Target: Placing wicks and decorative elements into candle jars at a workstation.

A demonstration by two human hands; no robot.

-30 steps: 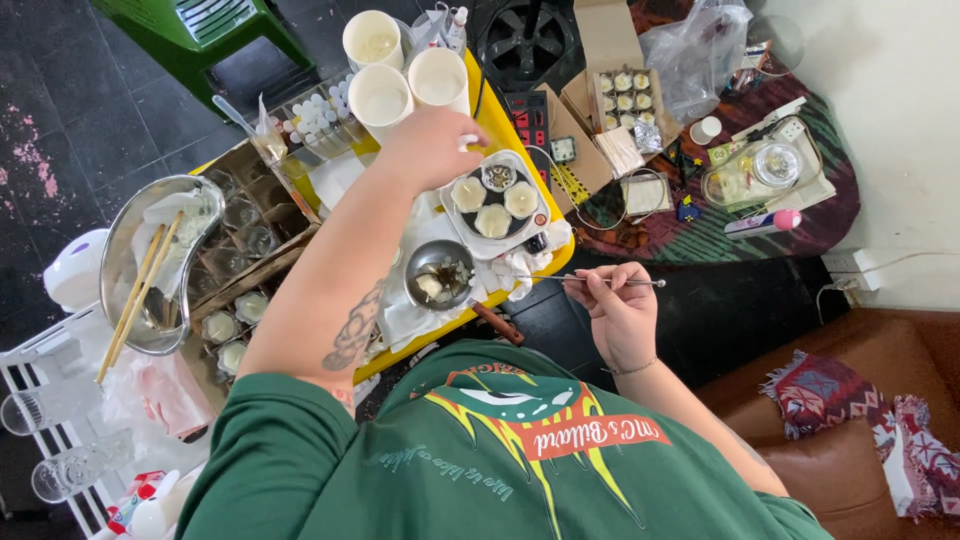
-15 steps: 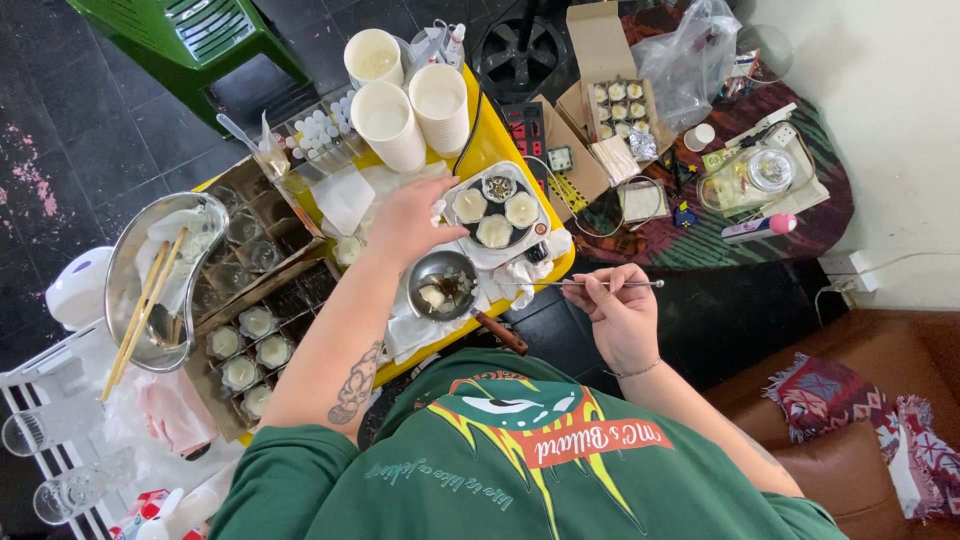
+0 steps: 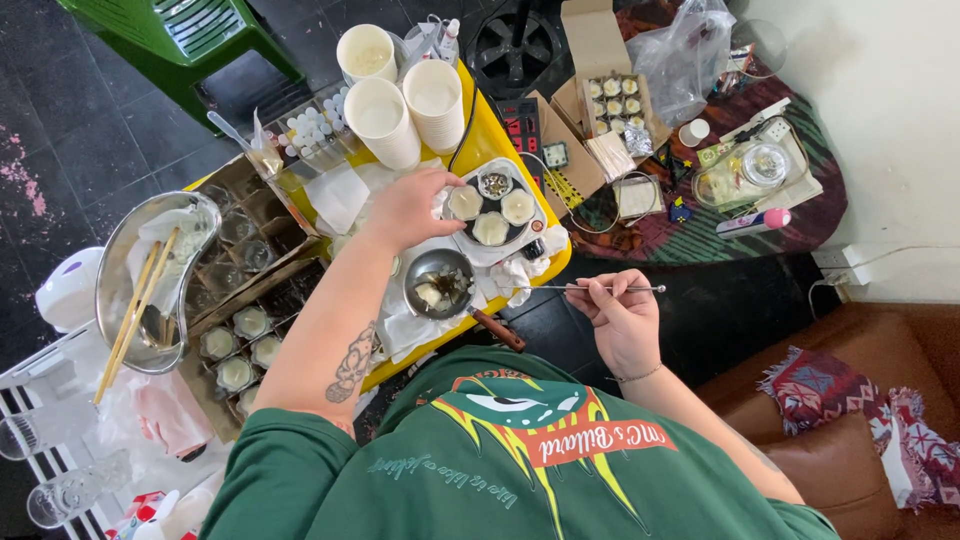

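A steel bowl [image 3: 150, 270] with chopsticks [image 3: 130, 310] is sitting at the left. The left hand [image 3: 410, 208] is gripping a filled cup [image 3: 465, 202] on the grey tray [image 3: 530, 232] atop the yellow counter [image 3: 490, 140], above a small pot [image 3: 438, 283]. The right hand [image 3: 622, 318] is pinching a thin metal rod [image 3: 600, 288], off the counter.
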